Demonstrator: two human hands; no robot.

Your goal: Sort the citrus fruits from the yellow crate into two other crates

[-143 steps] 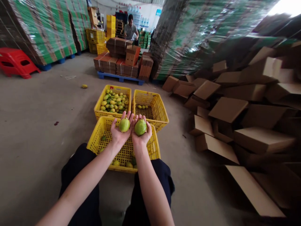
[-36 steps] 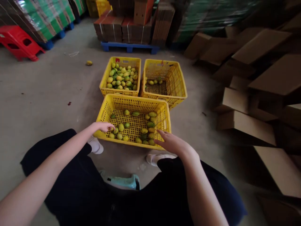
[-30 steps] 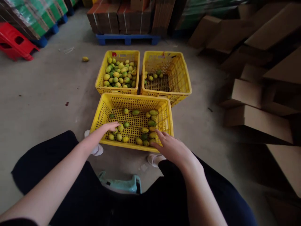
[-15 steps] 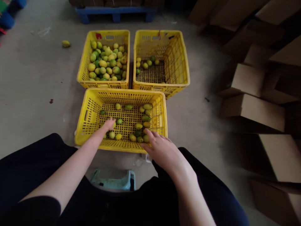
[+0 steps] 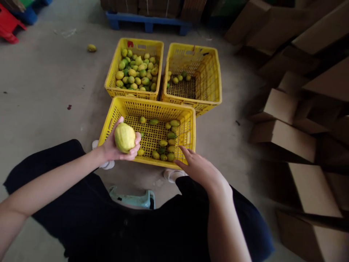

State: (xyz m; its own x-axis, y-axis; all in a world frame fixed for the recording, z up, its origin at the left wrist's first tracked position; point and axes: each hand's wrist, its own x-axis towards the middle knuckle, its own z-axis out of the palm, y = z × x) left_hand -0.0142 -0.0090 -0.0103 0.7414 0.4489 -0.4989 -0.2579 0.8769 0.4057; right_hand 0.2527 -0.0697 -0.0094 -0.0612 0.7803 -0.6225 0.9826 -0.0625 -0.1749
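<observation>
A pale yellow lemon (image 5: 124, 138) rests in my left hand (image 5: 111, 145), palm turned up and fingers curled around its side. That hand is raised over the left front part of the near yellow crate (image 5: 106, 127), hiding some of its floor. Inside the crate lie several green and yellow lemons (image 5: 163, 143), mostly toward its right side. My right hand (image 5: 199, 165) hovers by the crate's front right corner, its fingers stretched out and holding nothing.
Behind stand a yellow crate (image 5: 109, 78) heaped with lemons and another yellow crate (image 5: 216, 72) with a few at the bottom. One lemon (image 5: 92, 48) lies on the floor. Cardboard boxes (image 5: 294, 140) line the right; a blue pallet (image 5: 148, 25) is at the back, a light-blue stool (image 5: 136, 200) below me.
My left hand has come up from the near crate's floor with a lemon and turned palm up. My right hand stays by the front right corner, open. The view has shifted slightly.
</observation>
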